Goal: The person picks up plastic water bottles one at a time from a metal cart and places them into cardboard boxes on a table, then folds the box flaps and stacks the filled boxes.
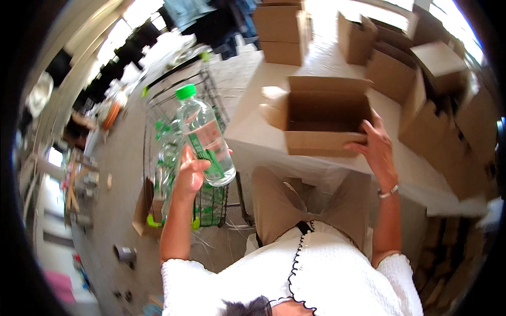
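My left hand [191,171] is wrapped around the lower part of a clear plastic bottle [206,134] with a green cap and a green-and-clear label. The bottle is tilted, its cap up and to the left, above the side of a wire cart. At the table's near edge, my right hand [375,143] grips the right side of an open cardboard box [329,143], thumb on the front wall and fingers at the side. The box's opening faces up toward me, and its inside is in shadow. A flap [274,108] sticks out at its left.
A black wire cart [224,203] with several green-capped bottles [167,145] stands left of the table [250,116]. Cardboard boxes [279,34] stand at the table's far side, with more stacked boxes [437,131] on the right. A roll-like object [124,254] lies on the floor.
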`<action>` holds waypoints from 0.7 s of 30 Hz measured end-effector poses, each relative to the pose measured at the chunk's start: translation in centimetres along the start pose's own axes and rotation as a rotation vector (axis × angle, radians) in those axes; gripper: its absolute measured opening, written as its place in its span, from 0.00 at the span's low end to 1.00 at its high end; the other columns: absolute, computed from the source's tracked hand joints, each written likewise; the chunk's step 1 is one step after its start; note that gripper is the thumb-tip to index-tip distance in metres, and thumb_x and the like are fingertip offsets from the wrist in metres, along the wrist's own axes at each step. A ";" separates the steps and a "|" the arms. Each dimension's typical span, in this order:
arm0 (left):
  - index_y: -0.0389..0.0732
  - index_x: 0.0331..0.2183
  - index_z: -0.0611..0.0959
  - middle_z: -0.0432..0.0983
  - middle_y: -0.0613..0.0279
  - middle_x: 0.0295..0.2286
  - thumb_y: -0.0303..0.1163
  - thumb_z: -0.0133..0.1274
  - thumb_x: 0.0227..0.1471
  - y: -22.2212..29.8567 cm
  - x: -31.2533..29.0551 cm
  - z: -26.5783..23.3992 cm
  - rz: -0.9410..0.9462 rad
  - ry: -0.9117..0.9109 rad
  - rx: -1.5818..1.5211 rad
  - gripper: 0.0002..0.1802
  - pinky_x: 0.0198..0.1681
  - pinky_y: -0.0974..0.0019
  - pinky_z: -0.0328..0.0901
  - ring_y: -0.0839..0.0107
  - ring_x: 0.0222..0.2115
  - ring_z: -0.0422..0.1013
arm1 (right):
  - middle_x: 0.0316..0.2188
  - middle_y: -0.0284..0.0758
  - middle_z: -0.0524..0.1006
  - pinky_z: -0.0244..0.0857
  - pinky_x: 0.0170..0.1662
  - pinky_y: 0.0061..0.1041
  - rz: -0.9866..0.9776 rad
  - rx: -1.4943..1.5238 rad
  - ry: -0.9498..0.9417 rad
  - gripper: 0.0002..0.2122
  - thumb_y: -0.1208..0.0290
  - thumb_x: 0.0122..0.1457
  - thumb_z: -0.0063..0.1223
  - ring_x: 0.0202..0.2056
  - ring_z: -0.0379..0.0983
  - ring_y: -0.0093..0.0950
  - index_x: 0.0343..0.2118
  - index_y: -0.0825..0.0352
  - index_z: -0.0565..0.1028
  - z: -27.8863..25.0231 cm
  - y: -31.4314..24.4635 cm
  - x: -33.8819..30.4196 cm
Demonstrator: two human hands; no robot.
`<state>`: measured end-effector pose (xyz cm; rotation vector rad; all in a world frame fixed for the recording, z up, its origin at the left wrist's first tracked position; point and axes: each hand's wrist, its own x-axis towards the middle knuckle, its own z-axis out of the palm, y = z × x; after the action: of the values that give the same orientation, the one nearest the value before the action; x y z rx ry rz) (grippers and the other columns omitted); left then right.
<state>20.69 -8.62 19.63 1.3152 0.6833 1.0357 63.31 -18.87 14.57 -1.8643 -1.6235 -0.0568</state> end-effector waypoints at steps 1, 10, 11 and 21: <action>0.32 0.62 0.67 0.75 0.52 0.50 0.35 0.66 0.32 0.3 0.3 1.7 0.015 -0.031 -0.003 0.53 0.56 0.47 0.70 0.55 0.50 0.74 | 0.63 0.51 0.67 0.70 0.53 0.42 0.022 0.008 0.009 0.22 0.63 0.45 0.74 0.54 0.72 0.51 0.37 0.71 0.74 -0.1 0.0 -0.4; 0.38 0.58 0.69 0.74 0.59 0.48 0.31 0.76 0.40 0.5 9.5 17.1 0.475 -0.194 0.517 0.46 0.53 0.63 0.68 0.68 0.46 0.73 | 0.63 0.57 0.64 0.68 0.56 0.44 0.129 0.121 0.142 0.18 0.64 0.53 0.68 0.58 0.69 0.54 0.38 0.65 0.70 2.1 2.7 -2.4; 0.39 0.56 0.69 0.74 0.61 0.48 0.33 0.77 0.40 0.6 9.6 18.4 0.502 -0.235 0.626 0.45 0.53 0.64 0.67 0.69 0.48 0.72 | 0.63 0.60 0.63 0.68 0.56 0.44 0.129 0.113 0.101 0.17 0.65 0.54 0.67 0.58 0.69 0.53 0.38 0.65 0.68 2.2 2.8 -2.3; 0.40 0.54 0.74 0.80 0.49 0.42 0.25 0.73 0.36 -5.5 16.8 21.2 0.324 -0.571 1.206 0.41 0.50 0.62 0.70 0.59 0.44 0.78 | 0.62 0.63 0.63 0.68 0.56 0.46 0.052 0.178 0.219 0.16 0.66 0.54 0.67 0.58 0.68 0.56 0.40 0.66 0.72 3.1 3.6 -2.6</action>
<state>47.63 -2.61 20.35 2.6962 0.6579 0.3538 64.75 -19.70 9.43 -1.7001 -1.3844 -0.0877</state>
